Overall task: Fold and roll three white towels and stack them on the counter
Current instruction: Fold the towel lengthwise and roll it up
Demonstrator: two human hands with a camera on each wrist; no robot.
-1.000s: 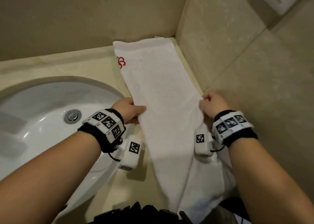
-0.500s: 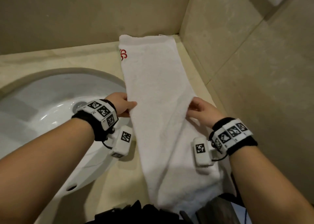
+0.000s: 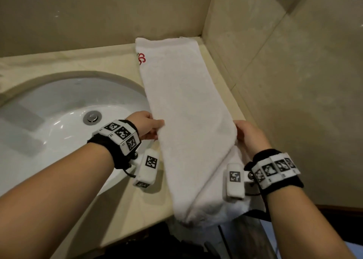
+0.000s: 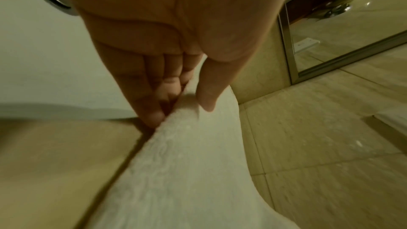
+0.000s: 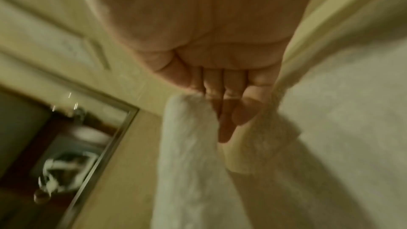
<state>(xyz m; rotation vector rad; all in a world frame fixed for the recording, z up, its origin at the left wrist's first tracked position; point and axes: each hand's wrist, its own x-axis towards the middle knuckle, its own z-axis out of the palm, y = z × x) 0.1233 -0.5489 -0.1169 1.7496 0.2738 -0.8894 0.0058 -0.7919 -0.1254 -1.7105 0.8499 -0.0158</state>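
Note:
One white towel (image 3: 184,105) lies as a long folded strip on the beige counter (image 3: 78,62), from the back corner to the front edge. A red emblem (image 3: 141,58) marks its far left. My left hand (image 3: 155,129) pinches the strip's left edge, thumb on top and fingers beneath (image 4: 182,104). My right hand (image 3: 241,133) grips the folded right edge, with the cloth (image 5: 187,163) bunched between thumb and fingers (image 5: 220,107). A lower layer sticks out at the near right. No other towels are in view.
A white oval sink (image 3: 49,121) with a chrome drain (image 3: 92,117) sits just left of the towel. Tiled walls (image 3: 294,82) close off the back and right of the counter. A mirror frame (image 4: 330,65) shows in the wrist views.
Both hands kept hold of the towel's side edges. The right hand moved inward and then out again to the right edge. The towel's near end now hangs less over the counter front.

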